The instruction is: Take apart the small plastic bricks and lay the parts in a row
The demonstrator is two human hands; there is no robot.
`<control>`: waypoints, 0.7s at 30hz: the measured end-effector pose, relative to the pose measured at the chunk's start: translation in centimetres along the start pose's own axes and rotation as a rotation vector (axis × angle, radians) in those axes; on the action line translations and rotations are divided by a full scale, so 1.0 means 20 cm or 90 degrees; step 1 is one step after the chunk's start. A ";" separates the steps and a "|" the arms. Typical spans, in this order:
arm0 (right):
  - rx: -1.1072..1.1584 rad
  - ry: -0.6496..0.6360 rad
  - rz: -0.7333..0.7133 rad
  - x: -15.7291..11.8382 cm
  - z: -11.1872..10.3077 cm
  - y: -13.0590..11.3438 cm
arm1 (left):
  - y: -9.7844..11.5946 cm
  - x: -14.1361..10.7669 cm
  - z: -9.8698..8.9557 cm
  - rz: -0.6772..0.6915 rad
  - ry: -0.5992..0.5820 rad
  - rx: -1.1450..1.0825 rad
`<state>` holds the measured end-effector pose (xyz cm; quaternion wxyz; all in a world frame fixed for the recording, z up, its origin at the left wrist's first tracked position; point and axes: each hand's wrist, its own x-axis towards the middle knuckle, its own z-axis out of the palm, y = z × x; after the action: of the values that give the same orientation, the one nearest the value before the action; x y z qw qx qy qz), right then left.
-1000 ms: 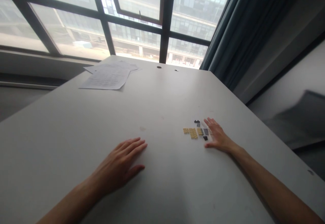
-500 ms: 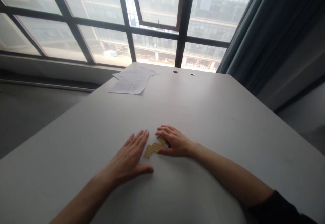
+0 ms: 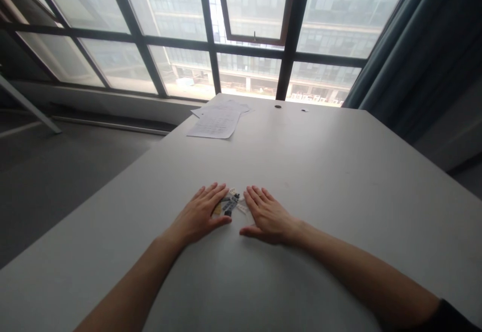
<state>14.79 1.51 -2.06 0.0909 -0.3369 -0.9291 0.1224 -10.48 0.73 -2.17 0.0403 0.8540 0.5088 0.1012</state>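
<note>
A second ago the right hand (image 3: 269,216) lay far out at the right of the table (image 3: 339,171), beside a neat spread of small bricks, and the left hand (image 3: 201,214) rested alone near the middle. Half a second ago the right hand had swept the bricks (image 3: 230,203) across to the left hand. Now both hands lie flat, palms down, just below the centre of the frame, and the bricks sit as a tight huddle in the narrow gap between them. The neat rows are gone; the pieces lie jumbled. The view has also swung, so the table's left edge and the floor (image 3: 56,186) show more.

Two hands, both the person's own, fingers stretched out and close together, gripping nothing. The left fingertips touch or cover the left edge of the pile; the right fingers lie just beside it. The pile cannot be counted: a yellow piece, a few grey or dark ones and some pale ones show, all small and blurred. Part of it may lie under the left fingers.

A loose stack of papers (image 3: 218,121) lies at the far edge, above centre; the sheet count and print are unreadable. Two small dark spots (image 3: 278,106) mark the tabletop beyond. A curtain (image 3: 414,45) hangs at upper right, cut off by the frame.
</note>
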 end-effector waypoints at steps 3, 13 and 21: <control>-0.004 0.000 -0.026 0.15 0.01 -0.01 | 0.00 0.00 0.00 -0.008 0.030 -0.043; 0.084 0.008 -0.085 0.34 0.00 -0.01 | -0.11 -0.05 -0.01 -0.131 0.101 -0.115; -0.026 -0.014 -0.058 0.23 0.01 0.00 | -0.12 -0.03 -0.01 -0.052 -0.018 0.023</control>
<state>11.27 4.59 -1.85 0.0796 -0.2944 -0.9468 0.1025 -12.82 1.31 -2.50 0.0361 0.8345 0.5442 0.0784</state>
